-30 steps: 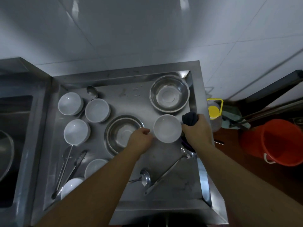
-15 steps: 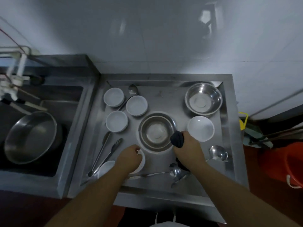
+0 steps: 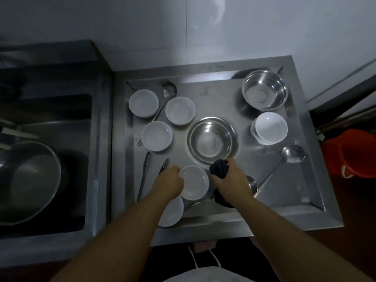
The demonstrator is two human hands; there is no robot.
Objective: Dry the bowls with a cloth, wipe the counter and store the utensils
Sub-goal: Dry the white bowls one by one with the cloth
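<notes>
Tongs (image 3: 162, 167) beside left hand (image 3: 169, 183) gripping white bowl (image 3: 194, 183); right hand (image 3: 230, 180) clutches dark cloth (image 3: 219, 168); ladle (image 3: 293, 153) nearby.

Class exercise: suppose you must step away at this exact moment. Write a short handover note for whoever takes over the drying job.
Left hand grips the rim of a white bowl near the counter's front edge. Right hand holds the dark cloth beside it.
Five more white bowls, two steel bowls, ladles and tongs sit on the counter.
Done: cannot tell which bowls are dry.
Left: dry this bowl, check the others, wipe the counter, store the utensils.
</notes>
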